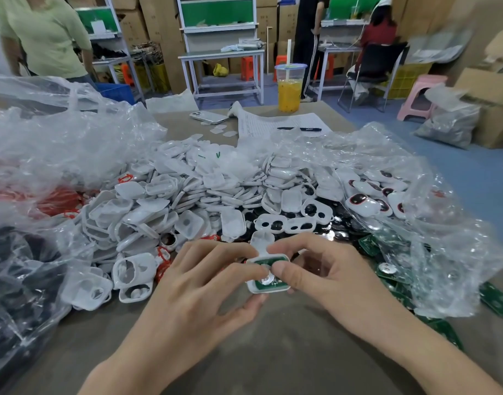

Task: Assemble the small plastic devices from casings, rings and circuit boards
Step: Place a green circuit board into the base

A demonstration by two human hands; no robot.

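Far left of the hands I see a clear bag of black parts [13, 280], with red rings [59, 201] in another bag beyond it. Just left of and beyond the left hand: a heap of white casings [159, 201] on the desk [273, 352].

Left hand [199, 286] is grasping: thumb and forefinger pinch the left edge of one open casing [266, 291], held between both hands just above the desk. A green circuit board [263, 285] sits inside it.

Right hand [333, 277] is also grasping that casing, thumb pressed on the board, forefinger curled over the far end.

Right of the right hand: loose circuit boards [387, 269] spilling from a clear bag. Beyond them, bagged white devices [367, 201] with dark red-rimmed windows.

Far beyond the hands: a phone [209, 116], a pen [298, 128] on paper and a drink cup [289, 86].
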